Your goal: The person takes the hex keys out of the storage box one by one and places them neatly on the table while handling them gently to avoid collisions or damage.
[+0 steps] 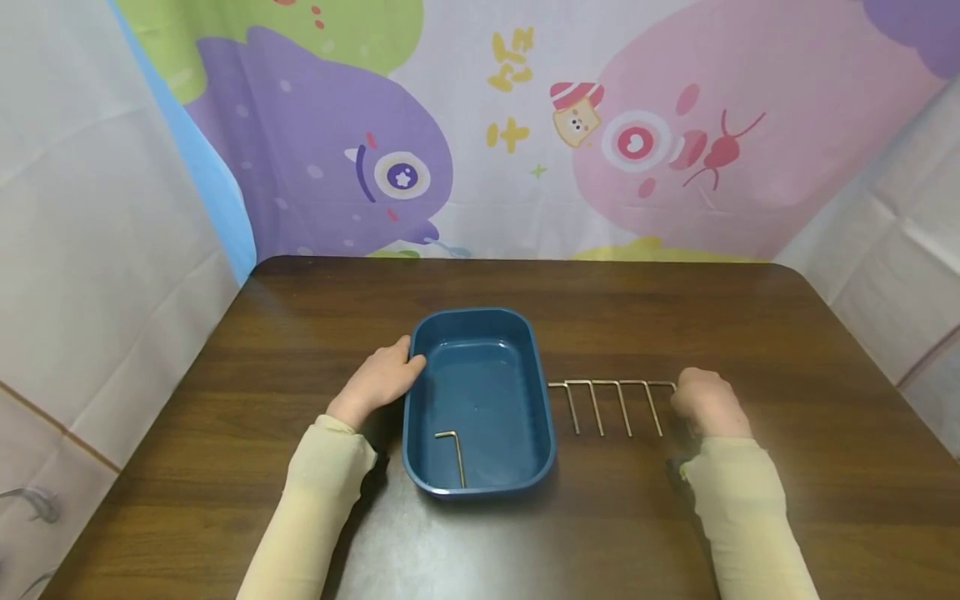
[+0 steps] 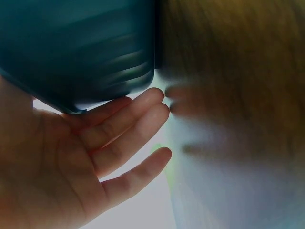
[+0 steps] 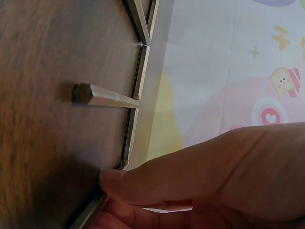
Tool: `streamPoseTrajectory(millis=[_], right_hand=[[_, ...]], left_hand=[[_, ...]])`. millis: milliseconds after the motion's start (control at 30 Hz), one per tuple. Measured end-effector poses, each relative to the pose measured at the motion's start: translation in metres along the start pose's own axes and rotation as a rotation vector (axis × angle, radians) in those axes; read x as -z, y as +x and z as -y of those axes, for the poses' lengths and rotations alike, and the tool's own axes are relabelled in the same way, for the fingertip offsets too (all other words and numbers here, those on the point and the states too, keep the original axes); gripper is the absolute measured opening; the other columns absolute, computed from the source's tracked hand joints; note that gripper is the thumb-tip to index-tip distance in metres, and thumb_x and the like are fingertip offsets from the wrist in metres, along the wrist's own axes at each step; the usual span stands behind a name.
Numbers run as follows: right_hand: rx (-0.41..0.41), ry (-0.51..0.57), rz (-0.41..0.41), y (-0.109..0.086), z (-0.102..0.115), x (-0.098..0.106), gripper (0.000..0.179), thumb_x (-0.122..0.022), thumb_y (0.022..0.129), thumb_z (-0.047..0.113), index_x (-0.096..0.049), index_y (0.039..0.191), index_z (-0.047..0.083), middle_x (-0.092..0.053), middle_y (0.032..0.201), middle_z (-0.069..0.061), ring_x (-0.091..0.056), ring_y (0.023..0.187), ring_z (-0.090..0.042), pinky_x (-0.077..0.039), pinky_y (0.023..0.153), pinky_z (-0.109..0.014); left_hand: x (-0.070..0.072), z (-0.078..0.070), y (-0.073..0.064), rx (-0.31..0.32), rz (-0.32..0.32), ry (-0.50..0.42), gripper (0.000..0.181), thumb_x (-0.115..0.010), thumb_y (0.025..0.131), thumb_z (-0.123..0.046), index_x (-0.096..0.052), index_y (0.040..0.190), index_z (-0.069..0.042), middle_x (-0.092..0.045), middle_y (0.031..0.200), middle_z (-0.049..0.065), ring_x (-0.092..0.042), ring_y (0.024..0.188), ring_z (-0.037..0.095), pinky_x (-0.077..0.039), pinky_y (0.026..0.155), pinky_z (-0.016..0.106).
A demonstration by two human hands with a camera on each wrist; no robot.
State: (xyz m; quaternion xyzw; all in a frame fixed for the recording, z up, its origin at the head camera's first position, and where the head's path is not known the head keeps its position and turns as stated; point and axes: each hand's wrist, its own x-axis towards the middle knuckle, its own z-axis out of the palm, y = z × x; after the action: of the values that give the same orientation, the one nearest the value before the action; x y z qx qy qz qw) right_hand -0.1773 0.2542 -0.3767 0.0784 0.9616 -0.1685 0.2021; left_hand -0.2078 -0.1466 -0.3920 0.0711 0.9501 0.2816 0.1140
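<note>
A deep blue rectangular tray (image 1: 480, 400) with rounded corners sits on the table, one L-shaped hex key (image 1: 458, 458) lying inside near its front. My left hand (image 1: 378, 379) holds the tray's left side, thumb over the rim and fingers along the outer wall; in the left wrist view the fingers are spread against the tray's outside. To the tray's right, several brass-coloured hex keys (image 1: 596, 408) lie in a row, long arms toward me. My right hand (image 1: 712, 404) is at the row's right end. In the right wrist view, its thumb and forefinger pinch a hex key (image 3: 90, 207) near the bend.
The brown wooden table (image 1: 300, 325) has its back edge against a cartoon-printed curtain (image 1: 487, 217). Pale cloth walls (image 1: 907, 250) stand at both sides.
</note>
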Motion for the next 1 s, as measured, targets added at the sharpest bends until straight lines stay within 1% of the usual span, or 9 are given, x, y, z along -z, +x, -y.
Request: streamPoseTrajectory(millis=[167,367,467,533,633,700,800,900,1000], right_hand=[[-0.004,-0.035,-0.034,0.0,0.0,0.0,0.016,-0.044,0.076,0.003,-0.054,0.064,0.001,-0.053,0.067,-0.014,-0.05,0.061,-0.027,-0.04,0.051,-0.034],[-0.021,-0.066,-0.096,-0.001,0.004,0.004,0.018,-0.047,0.079,0.008,-0.057,0.068,-0.002,-0.056,0.075,-0.021,-0.052,0.066,-0.031,-0.043,0.054,-0.04],[-0.013,-0.051,-0.157,-0.002,0.01,0.005,0.018,-0.047,0.079,0.009,-0.057,0.073,-0.005,-0.058,0.079,-0.025,-0.053,0.067,-0.032,-0.043,0.052,-0.041],[-0.01,-0.033,-0.191,-0.004,0.016,0.006,0.018,-0.047,0.08,0.01,-0.057,0.073,-0.004,-0.058,0.08,-0.026,-0.054,0.067,-0.034,-0.043,0.051,-0.042],[0.001,-0.01,-0.254,-0.006,0.026,0.007,0.02,-0.046,0.08,0.013,-0.054,0.065,0.003,-0.059,0.078,-0.022,-0.055,0.069,-0.036,-0.042,0.049,-0.042],[0.019,0.002,-0.304,-0.009,0.034,0.006,0.023,-0.046,0.083,0.017,-0.051,0.063,0.007,-0.059,0.076,-0.017,-0.057,0.07,-0.036,-0.041,0.049,-0.042],[0.057,0.016,-0.373,-0.013,0.044,0.004,0.025,-0.046,0.087,0.023,-0.049,0.067,0.008,-0.056,0.072,-0.011,-0.057,0.069,-0.033,-0.039,0.048,-0.04],[0.109,0.034,-0.431,-0.018,0.053,0.001,0.024,-0.047,0.088,0.026,-0.051,0.075,0.006,-0.056,0.072,-0.01,-0.056,0.066,-0.032,-0.038,0.047,-0.037],[0.151,0.047,-0.477,-0.021,0.061,-0.003,0.022,-0.048,0.088,0.025,-0.052,0.078,0.006,-0.057,0.073,-0.011,-0.057,0.065,-0.032,-0.038,0.046,-0.037]], left_hand=[[0.0,0.0,0.001,0.0,-0.005,0.005,0.04,-0.034,0.093,-0.03,-0.044,0.118,0.0,-0.054,0.112,0.018,-0.053,0.094,0.028,-0.043,0.082,0.043],[-0.002,0.001,0.001,0.004,0.004,0.002,0.046,-0.033,0.094,-0.031,-0.04,0.126,0.002,-0.05,0.123,0.021,-0.053,0.103,0.03,-0.042,0.088,0.046],[-0.002,0.001,0.001,0.006,0.008,-0.001,0.05,-0.032,0.094,-0.031,-0.037,0.13,0.002,-0.047,0.128,0.021,-0.052,0.108,0.032,-0.041,0.091,0.047],[-0.001,0.001,0.001,0.006,0.009,-0.001,0.052,-0.032,0.094,-0.031,-0.035,0.133,0.003,-0.045,0.131,0.022,-0.051,0.111,0.033,-0.04,0.092,0.047],[-0.001,0.001,0.001,0.009,0.011,-0.002,0.052,-0.032,0.094,-0.031,-0.035,0.133,0.003,-0.045,0.132,0.022,-0.051,0.111,0.033,-0.04,0.092,0.047],[-0.001,0.001,0.001,0.009,0.008,-0.001,0.051,-0.032,0.093,-0.031,-0.036,0.131,0.003,-0.046,0.13,0.022,-0.052,0.109,0.033,-0.041,0.091,0.047],[-0.001,0.001,0.001,0.007,0.002,0.004,0.048,-0.033,0.093,-0.031,-0.039,0.128,0.002,-0.049,0.126,0.021,-0.053,0.105,0.031,-0.042,0.089,0.046],[-0.002,0.001,0.002,0.005,-0.004,0.006,0.046,-0.033,0.093,-0.031,-0.041,0.125,0.001,-0.051,0.122,0.02,-0.054,0.101,0.03,-0.042,0.087,0.046],[-0.002,0.002,0.002,0.008,-0.004,0.004,0.043,-0.034,0.093,-0.031,-0.043,0.122,0.0,-0.053,0.118,0.019,-0.054,0.097,0.029,-0.043,0.085,0.044]])
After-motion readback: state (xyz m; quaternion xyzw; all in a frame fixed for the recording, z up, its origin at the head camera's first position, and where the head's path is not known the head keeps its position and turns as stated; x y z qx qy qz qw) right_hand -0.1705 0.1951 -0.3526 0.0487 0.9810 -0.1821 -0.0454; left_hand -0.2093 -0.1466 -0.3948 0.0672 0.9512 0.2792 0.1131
